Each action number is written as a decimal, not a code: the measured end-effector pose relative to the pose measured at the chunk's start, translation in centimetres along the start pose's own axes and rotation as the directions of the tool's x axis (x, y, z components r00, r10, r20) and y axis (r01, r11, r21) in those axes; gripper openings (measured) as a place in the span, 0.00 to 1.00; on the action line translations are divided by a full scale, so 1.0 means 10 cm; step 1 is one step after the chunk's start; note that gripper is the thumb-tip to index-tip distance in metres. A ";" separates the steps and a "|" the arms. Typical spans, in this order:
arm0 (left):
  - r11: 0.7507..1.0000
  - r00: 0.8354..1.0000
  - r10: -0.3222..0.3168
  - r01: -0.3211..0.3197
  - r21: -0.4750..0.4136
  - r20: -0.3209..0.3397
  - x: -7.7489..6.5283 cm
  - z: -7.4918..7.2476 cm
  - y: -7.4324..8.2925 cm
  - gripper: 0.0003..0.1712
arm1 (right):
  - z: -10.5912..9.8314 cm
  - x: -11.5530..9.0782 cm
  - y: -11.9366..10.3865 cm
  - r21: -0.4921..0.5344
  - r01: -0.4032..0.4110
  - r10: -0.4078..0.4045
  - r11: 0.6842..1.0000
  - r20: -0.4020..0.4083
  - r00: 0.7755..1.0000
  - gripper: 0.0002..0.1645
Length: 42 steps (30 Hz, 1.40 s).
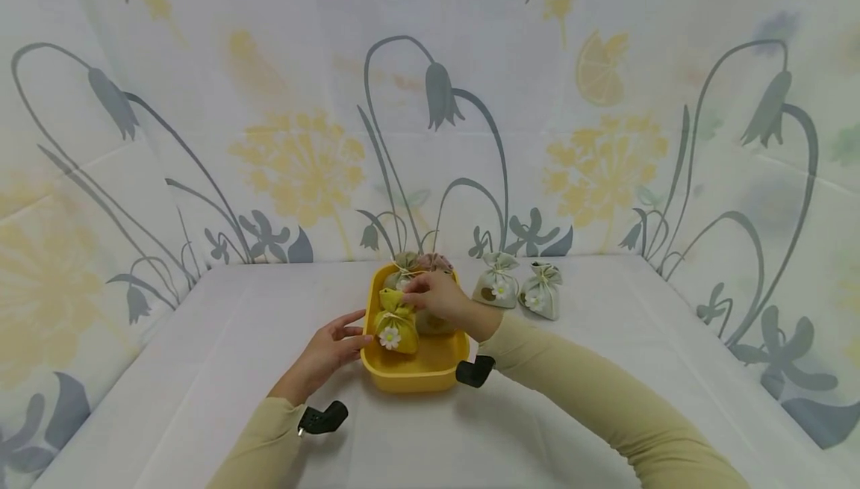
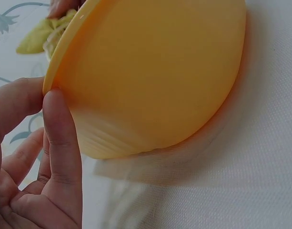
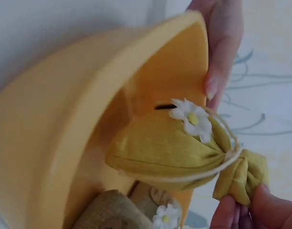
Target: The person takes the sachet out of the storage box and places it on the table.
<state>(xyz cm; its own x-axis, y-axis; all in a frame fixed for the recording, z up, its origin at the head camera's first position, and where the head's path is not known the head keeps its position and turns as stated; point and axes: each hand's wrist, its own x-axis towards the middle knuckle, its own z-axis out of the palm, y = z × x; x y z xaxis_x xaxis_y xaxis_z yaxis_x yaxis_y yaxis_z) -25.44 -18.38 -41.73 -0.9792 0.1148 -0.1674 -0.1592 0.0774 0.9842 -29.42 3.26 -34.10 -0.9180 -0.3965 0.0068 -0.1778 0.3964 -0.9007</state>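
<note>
My left hand (image 1: 329,349) pinches the left rim of a yellow plastic tub (image 1: 411,383) between thumb and fingers, as the left wrist view shows. With thumb and fingertips, my right hand (image 1: 440,298) grips the gathered top of a yellow drawstring pouch (image 3: 160,148). This pouch has a white fabric flower and a pale cord, and it hangs tilted over the tub's left side. Behind it in the tub sit a grey-brown pouch (image 1: 406,265) and a pinkish pouch (image 1: 438,263). Another brownish pouch (image 1: 430,323) is partly hidden below my right hand.
Two pale grey-green pouches with white flowers, one on the left (image 1: 498,285) and one on the right (image 1: 541,296), stand on the white table right of the tub. A flower-patterned cloth (image 1: 430,153) hangs behind. Black wrist cameras sit at both sleeves.
</note>
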 end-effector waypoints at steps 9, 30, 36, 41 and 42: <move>1.000 1.000 0.007 -0.007 0.003 0.001 -0.03 -0.01 0.03 0.35 | -0.06 -0.23 -0.06 0.029 0.137 -0.133 0.990 -0.099 0.986 0.08; 0.999 0.999 0.033 -0.033 0.016 -0.023 -0.06 0.03 0.03 0.32 | -0.49 -0.91 -0.06 0.042 0.170 -0.157 0.985 -0.215 0.964 0.08; 1.000 0.999 0.025 -0.025 0.012 -0.029 -0.06 0.03 0.03 0.33 | -0.68 -0.99 0.00 -0.006 0.161 -0.157 0.987 -0.279 0.947 0.10; 1.000 0.999 0.021 -0.021 0.010 -0.030 -0.06 0.02 0.03 0.33 | -0.86 -0.97 0.11 -0.063 0.164 -0.175 0.984 -0.323 0.930 0.10; 1.000 0.999 0.020 -0.019 0.008 -0.032 -0.06 0.02 0.03 0.33 | -0.89 -0.96 0.13 -0.070 0.161 -0.176 0.984 -0.330 0.927 0.10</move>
<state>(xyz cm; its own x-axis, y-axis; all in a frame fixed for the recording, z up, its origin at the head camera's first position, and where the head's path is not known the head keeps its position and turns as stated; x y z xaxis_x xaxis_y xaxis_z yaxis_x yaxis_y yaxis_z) -24.90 -18.19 -41.38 -0.9856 0.0848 -0.1462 -0.1392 0.0834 0.9867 -24.00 14.99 -31.50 -0.9372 -0.1638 0.3080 -0.3482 0.3843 -0.8550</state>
